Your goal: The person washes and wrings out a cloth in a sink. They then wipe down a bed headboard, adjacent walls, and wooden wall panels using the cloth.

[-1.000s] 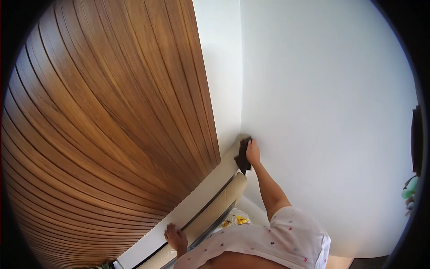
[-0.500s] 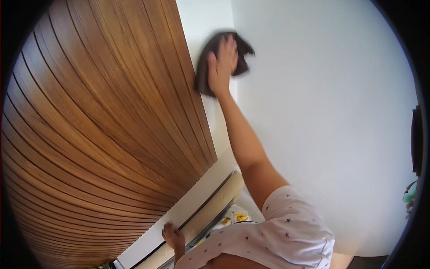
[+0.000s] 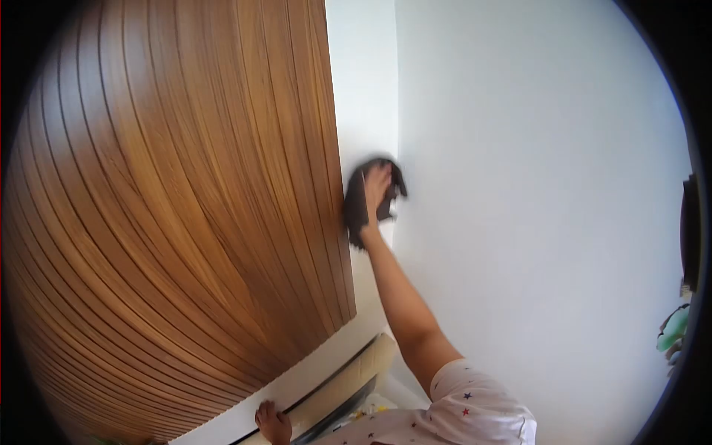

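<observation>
Raised at arm's length, my right hand lies with outstretched fingers over a dark brown cloth, pressing it to the narrow white wall strip beside the wood panel. The cloth is bunched around the hand and slightly blurred; one ragged edge hangs below. My left hand rests low down at the white ledge under the panel, its fingers laid on the ledge and nothing visible in them.
A large grooved wood panel fills the left side. On the right stands a plain white wall. Below is a cream padded edge with a dark trim. A dark object and a green one show at the far right.
My right hand and the cloth have come down along the wall strip. The view has tilted, so the panel and my left hand appear lower.
</observation>
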`<state>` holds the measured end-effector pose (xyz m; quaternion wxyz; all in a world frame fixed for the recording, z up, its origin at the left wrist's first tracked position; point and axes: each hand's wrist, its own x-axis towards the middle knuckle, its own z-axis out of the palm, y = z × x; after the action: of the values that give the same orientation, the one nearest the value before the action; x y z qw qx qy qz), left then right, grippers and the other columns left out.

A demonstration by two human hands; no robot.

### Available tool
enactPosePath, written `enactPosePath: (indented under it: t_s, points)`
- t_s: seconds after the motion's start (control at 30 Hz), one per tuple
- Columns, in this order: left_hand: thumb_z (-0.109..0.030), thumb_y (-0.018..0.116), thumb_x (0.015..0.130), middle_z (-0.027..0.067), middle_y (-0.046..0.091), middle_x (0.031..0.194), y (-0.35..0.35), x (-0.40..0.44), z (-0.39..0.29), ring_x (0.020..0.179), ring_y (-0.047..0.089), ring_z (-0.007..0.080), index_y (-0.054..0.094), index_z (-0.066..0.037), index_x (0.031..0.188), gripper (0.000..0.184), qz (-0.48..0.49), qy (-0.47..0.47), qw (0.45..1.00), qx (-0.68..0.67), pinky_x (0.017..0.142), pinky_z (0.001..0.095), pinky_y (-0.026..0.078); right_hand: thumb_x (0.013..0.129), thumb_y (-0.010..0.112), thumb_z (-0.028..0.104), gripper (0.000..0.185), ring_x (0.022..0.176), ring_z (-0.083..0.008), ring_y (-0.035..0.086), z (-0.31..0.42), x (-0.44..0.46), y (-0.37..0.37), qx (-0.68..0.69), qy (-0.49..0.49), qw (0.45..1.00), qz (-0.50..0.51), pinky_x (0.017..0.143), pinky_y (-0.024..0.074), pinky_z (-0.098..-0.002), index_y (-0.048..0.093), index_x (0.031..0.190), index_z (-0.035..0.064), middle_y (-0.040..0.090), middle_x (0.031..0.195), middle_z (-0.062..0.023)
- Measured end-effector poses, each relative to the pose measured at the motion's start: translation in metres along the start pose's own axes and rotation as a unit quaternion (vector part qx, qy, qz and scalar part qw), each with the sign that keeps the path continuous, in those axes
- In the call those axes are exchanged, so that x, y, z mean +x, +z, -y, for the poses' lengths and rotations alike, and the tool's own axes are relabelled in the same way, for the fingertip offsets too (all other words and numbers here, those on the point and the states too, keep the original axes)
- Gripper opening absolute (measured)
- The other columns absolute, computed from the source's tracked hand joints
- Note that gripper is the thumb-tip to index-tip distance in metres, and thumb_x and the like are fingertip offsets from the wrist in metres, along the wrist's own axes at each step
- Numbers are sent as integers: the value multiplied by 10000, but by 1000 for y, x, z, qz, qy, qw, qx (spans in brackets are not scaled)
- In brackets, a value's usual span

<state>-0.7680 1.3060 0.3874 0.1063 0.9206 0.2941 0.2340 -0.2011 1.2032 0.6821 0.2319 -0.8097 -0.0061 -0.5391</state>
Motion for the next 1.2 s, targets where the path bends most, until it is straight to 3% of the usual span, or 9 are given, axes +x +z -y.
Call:
enactPosePath:
  t_s: [0.03,0.07,0.1,0.23,0.43,0.73,0.83,1.0,1.2]
  points:
    - [-107,519,748,180,532,1214,-5,-2,0,1163,465,361,568,0,1088,360,8,-5,1000,4,992,485,342,971,354,378,577,1346,-458,175,33,65,-82,236,57,961,134,1109,167,-476,323,1361,-45,201,1456,-293]
    - [-125,556,737,181,543,1202,-6,-4,1,1147,479,354,576,-20,1093,371,-4,2,1000,-7,982,474,357,959,369,433,593,1335,-469,187,58,112,-114,255,59,959,109,1079,228,-508,323,1388,26,209,1466,-262]
    - [-142,594,726,183,554,1191,-7,-5,4,1130,492,346,585,-41,1097,385,-16,9,1000,-18,972,463,371,915,397,541,669,1262,-481,312,79,154,-112,230,34,973,11,993,324,-560,340,1388,73,264,1451,-234]
    - [-121,602,719,178,569,1169,7,-8,9,1066,527,350,596,-55,1088,375,-70,47,996,-17,922,456,406,937,350,516,671,1376,-447,89,111,245,-179,471,-110,874,31,1077,127,-578,256,1438,80,112,1516,-202]
    - [-113,595,710,179,584,1135,-7,-16,0,1010,539,362,600,-28,1054,354,-104,40,992,-56,888,462,423,949,394,393,609,1387,-390,142,79,183,-157,425,-118,896,-55,1095,120,-526,267,1430,42,186,1509,-173]
    - [-150,586,739,186,591,1139,-7,-15,-3,1048,535,368,607,-15,1049,338,-86,13,994,-63,939,463,401,974,354,335,593,1376,-410,138,7,7,-99,394,22,916,75,1113,110,-470,222,1421,-32,182,1486,-240]
    - [-167,583,751,179,578,1166,-4,-18,-2,1085,517,359,601,-26,1074,353,-84,5,994,-63,966,460,381,978,331,341,595,1356,-436,172,19,45,-106,481,33,868,121,1109,115,-478,214,1419,-41,219,1472,-246]
    - [-159,581,755,160,553,1202,7,-22,3,1125,489,343,566,-44,1135,397,-64,-10,997,-46,979,457,363,979,299,362,561,1299,-481,252,82,205,-154,414,-129,900,34,1093,149,-512,254,1426,25,267,1456,-234]
    - [-152,562,768,137,545,1220,14,-20,5,1156,475,315,553,-53,1164,408,-63,-18,997,-40,990,451,351,982,220,410,569,1305,-473,268,147,357,-173,423,-190,886,-17,1096,163,-501,294,1418,51,309,1455,-179]
